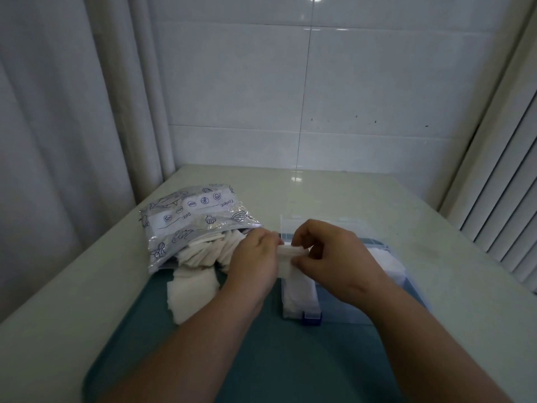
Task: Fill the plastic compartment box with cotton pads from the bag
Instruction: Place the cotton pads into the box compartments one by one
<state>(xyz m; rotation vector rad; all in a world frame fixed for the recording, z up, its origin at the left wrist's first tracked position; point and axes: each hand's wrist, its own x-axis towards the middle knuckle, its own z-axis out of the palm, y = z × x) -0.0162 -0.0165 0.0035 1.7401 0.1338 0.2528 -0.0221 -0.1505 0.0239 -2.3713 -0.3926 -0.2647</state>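
- Both hands meet mid-frame: the left hand (255,257) and the right hand (334,257) each pinch one end of a small stack of white square cotton pads (290,253), fingers (300,261) curled tight on it.
- The stack hovers just above the clear plastic compartment box with the blue latch (292,314), right of centre on the teal mat (290,359).
- The near compartment already looks packed with pads.
- My advice: square the edges first, then lower the stack flat into a free compartment, releasing only once it is seated.
- The crinkly printed plastic bag (191,219) lies left of centre, with loose white pads (191,286) spilling from its mouth; plenty left.
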